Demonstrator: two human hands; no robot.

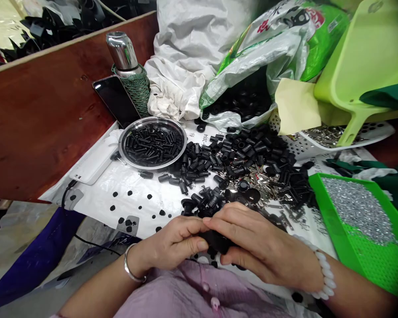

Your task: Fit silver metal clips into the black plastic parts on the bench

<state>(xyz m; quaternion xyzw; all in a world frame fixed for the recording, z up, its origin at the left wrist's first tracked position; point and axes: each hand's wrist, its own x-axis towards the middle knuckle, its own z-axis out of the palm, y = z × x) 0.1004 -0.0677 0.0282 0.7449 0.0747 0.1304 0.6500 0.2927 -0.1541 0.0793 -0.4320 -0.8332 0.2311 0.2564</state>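
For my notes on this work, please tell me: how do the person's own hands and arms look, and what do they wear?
The left hand and right hand show no gloves or sleeves. The left wrist wears a plain silver bangle, the right wrist a bracelet of white oval beads. A lilac buttoned top shows below.

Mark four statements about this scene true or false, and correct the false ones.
1. The left hand and right hand hold a black piece between them. True.
2. The right wrist wears a silver bangle. False: it wears a white beaded bracelet; the silver bangle is on the left wrist.
3. The round steel dish holds black ribbed pieces. True.
4. The green tray holds black pieces. False: it holds small silver pieces.
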